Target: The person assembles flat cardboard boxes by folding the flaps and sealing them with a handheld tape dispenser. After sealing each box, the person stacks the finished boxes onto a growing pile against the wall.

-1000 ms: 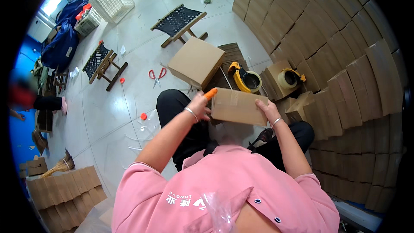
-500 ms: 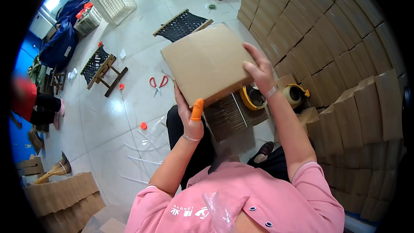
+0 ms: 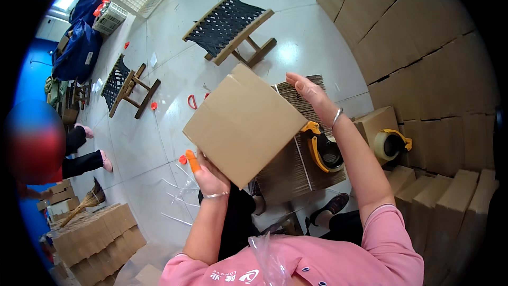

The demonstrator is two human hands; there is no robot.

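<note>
A closed brown cardboard box (image 3: 243, 124) is held up in front of me, turned cornerwise. My left hand (image 3: 210, 179) grips its lower left side, an orange finger cot on the thumb and the other fingers hidden by the box. Off the box's right edge, my right hand (image 3: 311, 93) is open with fingers stretched out, seemingly apart from it. Below lies a strapped stack of flattened cardboard (image 3: 288, 180). On that stack rests a yellow and black tape dispenser (image 3: 324, 151). Red-handled scissors (image 3: 192, 101) lie on the floor, partly covered by the box.
Stacked cartons (image 3: 407, 47) wall off the right, with a second tape dispenser (image 3: 392, 144) on a nearby carton. Folding stools (image 3: 227, 26) stand ahead. A broom (image 3: 87, 201) leans over cartons (image 3: 100, 235) at lower left. Another person (image 3: 79, 167) is at the left.
My right hand has come off the box and opened. The box has turned cornerwise and sits lower and further left, still in my left hand. The view has shifted.
</note>
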